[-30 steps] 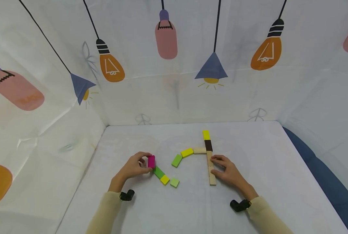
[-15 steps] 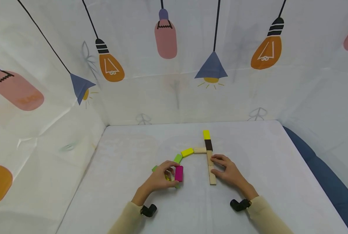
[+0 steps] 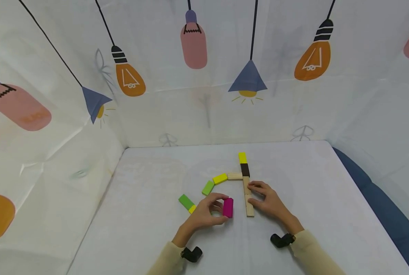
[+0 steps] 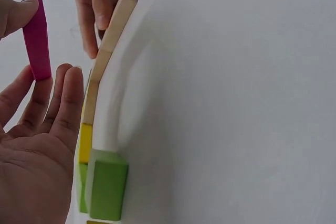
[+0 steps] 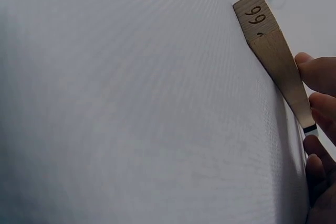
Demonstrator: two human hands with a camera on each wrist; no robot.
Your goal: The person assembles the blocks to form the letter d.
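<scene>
The left hand (image 3: pixel 205 213) pinches the magenta block (image 3: pixel 228 208) between thumb and fingertips, above the bench (image 3: pixel 283 164). It has moved rightward, so the block is nearer to the wooden row (image 3: pixel 249 208), yet apart. The right hand (image 3: pixel 269 201), fingers loosely bent, touches this row.

My two hands (image 3: pixel 204 212) (image 3: pixel 270 202) among eleven blocks (image 3: pixel 250 211): one magenta (image 3: pixel 227 208), one dark (image 3: pixel 245 169), three wooden (image 3: pixel 235 176), three yellow (image 3: pixel 220 178), three green (image 3: pixel 208 187).
</scene>
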